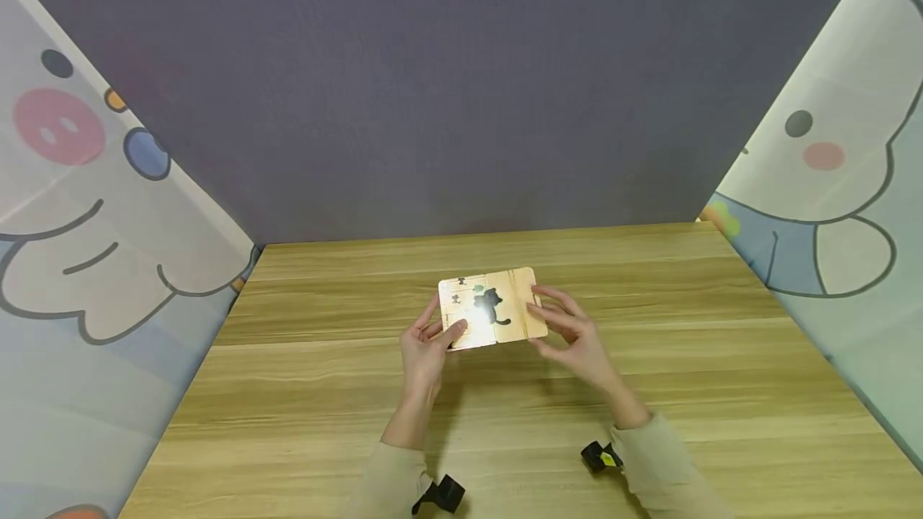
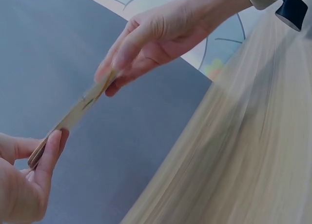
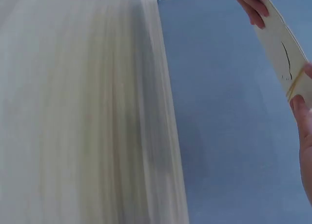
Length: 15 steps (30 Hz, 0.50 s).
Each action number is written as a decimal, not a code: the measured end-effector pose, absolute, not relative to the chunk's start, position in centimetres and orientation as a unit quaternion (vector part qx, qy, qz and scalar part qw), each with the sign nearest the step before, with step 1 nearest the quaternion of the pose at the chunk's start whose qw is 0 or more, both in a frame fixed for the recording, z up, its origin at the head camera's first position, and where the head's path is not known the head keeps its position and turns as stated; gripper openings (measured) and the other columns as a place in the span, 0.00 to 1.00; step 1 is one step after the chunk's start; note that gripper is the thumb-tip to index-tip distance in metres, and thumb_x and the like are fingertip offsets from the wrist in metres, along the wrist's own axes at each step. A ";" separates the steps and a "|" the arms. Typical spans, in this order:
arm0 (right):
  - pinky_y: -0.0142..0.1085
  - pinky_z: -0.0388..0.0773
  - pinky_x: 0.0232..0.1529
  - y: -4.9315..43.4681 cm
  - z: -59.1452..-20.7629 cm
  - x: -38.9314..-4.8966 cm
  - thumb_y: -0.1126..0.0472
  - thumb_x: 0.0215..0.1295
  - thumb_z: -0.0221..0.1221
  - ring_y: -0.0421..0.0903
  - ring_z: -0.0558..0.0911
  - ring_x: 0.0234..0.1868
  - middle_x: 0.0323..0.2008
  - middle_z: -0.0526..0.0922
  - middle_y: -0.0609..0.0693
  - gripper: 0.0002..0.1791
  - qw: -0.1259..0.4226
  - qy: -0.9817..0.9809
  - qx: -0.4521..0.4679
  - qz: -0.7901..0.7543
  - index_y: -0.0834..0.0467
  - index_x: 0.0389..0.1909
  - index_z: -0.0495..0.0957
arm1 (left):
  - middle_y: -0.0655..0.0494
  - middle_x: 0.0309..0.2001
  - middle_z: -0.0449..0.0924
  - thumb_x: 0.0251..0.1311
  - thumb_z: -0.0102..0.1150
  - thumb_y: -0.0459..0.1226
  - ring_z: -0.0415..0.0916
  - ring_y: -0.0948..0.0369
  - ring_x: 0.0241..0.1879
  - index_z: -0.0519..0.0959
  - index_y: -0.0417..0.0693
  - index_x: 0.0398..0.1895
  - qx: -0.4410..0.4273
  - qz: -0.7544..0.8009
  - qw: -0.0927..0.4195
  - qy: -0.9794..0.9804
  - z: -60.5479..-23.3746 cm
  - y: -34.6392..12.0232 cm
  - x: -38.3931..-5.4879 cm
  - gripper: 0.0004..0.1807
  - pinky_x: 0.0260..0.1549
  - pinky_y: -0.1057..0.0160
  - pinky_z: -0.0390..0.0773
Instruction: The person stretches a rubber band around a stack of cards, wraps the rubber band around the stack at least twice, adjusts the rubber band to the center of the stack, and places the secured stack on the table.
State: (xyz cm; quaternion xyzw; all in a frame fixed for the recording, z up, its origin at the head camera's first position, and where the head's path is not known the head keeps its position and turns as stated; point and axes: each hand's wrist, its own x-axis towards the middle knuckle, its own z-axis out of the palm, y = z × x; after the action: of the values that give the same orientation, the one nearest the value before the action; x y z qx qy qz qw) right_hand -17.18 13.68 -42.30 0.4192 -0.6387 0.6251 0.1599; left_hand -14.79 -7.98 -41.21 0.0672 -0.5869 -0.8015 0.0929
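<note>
Both hands hold a thin card (image 1: 493, 309) up above the middle of the wooden bench (image 1: 324, 391), clear of its surface. The card is pale wood-coloured, with a black cat shape at its centre and small marks near its left edge. The left hand (image 1: 425, 347) grips the card's left end: its thumb lies on the near face and its fingers (image 2: 51, 151) curl behind, pinching the edge. The right hand (image 1: 577, 339) takes the right end, its fingers (image 2: 114, 63) pressed together and pinching the card between thumb and fingertips. In the left wrist view the card (image 2: 73, 117) shows edge-on, a slim strip stretched between the two hands. In the right wrist view its face (image 3: 285, 58) tilts away, with a thin band across it near the right thumb. A grey wall (image 1: 447, 86) stands behind the bench, and cartoon-printed curtains (image 1: 86, 207) hang at either side.
</note>
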 end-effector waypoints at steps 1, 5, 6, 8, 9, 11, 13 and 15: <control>0.37 0.74 0.51 13.6 -42.7 -17.3 0.90 0.34 0.56 0.53 0.72 0.51 0.53 0.58 0.78 0.28 0.161 -0.633 0.413 0.634 0.79 0.45 0.69 | 0.35 0.36 0.78 0.45 0.60 0.21 0.77 0.65 0.19 0.67 0.39 0.57 0.070 -0.806 0.097 -0.580 -41.2 -7.9 -14.9 0.32 0.21 0.73 0.80; 0.36 0.79 0.43 13.4 -43.6 -17.5 0.86 0.42 0.57 0.50 0.73 0.51 0.53 0.60 0.75 0.24 0.162 -0.628 0.364 0.669 0.78 0.46 0.69 | 0.34 0.38 0.77 0.44 0.60 0.20 0.80 0.53 0.31 0.67 0.39 0.57 0.086 -0.820 0.112 -0.555 -41.0 -7.5 -15.3 0.32 0.26 0.62 0.82; 0.37 0.79 0.43 13.3 -43.7 -17.4 0.85 0.43 0.57 0.50 0.73 0.51 0.53 0.60 0.74 0.24 0.161 -0.627 0.350 0.677 0.78 0.47 0.68 | 0.34 0.38 0.77 0.44 0.60 0.20 0.80 0.52 0.31 0.67 0.40 0.57 0.090 -0.821 0.114 -0.552 -40.9 -7.5 -15.4 0.32 0.24 0.61 0.82; 0.36 0.80 0.41 13.1 -43.6 -17.2 0.85 0.45 0.57 0.49 0.74 0.49 0.53 0.60 0.73 0.25 0.158 -0.627 0.327 0.689 0.79 0.48 0.66 | 0.33 0.38 0.77 0.44 0.60 0.20 0.80 0.51 0.31 0.67 0.41 0.57 0.093 -0.822 0.116 -0.551 -40.8 -7.4 -15.5 0.33 0.21 0.60 0.82; 0.36 0.80 0.41 13.0 -43.4 -17.0 0.85 0.45 0.56 0.49 0.74 0.48 0.53 0.60 0.73 0.26 0.155 -0.626 0.315 0.696 0.79 0.49 0.64 | 0.33 0.38 0.77 0.44 0.60 0.20 0.80 0.51 0.30 0.67 0.41 0.57 0.093 -0.821 0.116 -0.552 -40.8 -7.4 -15.6 0.33 0.21 0.60 0.82; 0.36 0.80 0.41 12.7 -43.2 -16.8 0.86 0.44 0.55 0.48 0.75 0.46 0.53 0.58 0.74 0.30 0.145 -0.621 0.300 0.710 0.80 0.52 0.60 | 0.33 0.38 0.77 0.44 0.61 0.20 0.80 0.51 0.30 0.68 0.41 0.57 0.093 -0.820 0.118 -0.553 -40.7 -7.4 -15.7 0.33 0.21 0.60 0.82; 0.36 0.80 0.40 12.6 -43.0 -16.6 0.86 0.44 0.54 0.47 0.76 0.43 0.53 0.57 0.75 0.32 0.130 -0.617 0.280 0.724 0.79 0.55 0.57 | 0.32 0.38 0.76 0.44 0.61 0.20 0.80 0.52 0.30 0.67 0.41 0.58 0.091 -0.818 0.120 -0.555 -40.7 -7.5 -15.8 0.33 0.21 0.60 0.82; 0.36 0.80 0.40 12.5 -43.3 -16.6 0.82 0.46 0.56 0.48 0.76 0.41 0.53 0.57 0.74 0.34 0.113 -0.620 0.250 0.735 0.77 0.57 0.55 | 0.32 0.38 0.76 0.44 0.61 0.21 0.80 0.52 0.29 0.67 0.41 0.58 0.091 -0.818 0.122 -0.555 -40.7 -7.5 -15.9 0.33 0.21 0.60 0.82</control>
State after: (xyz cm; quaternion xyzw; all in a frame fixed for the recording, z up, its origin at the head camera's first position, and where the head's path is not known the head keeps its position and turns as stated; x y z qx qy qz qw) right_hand -16.62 12.50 -43.33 0.2500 -0.6200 0.7350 0.1133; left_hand -15.89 -7.49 -40.68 0.0907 -0.5555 -0.8175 0.1219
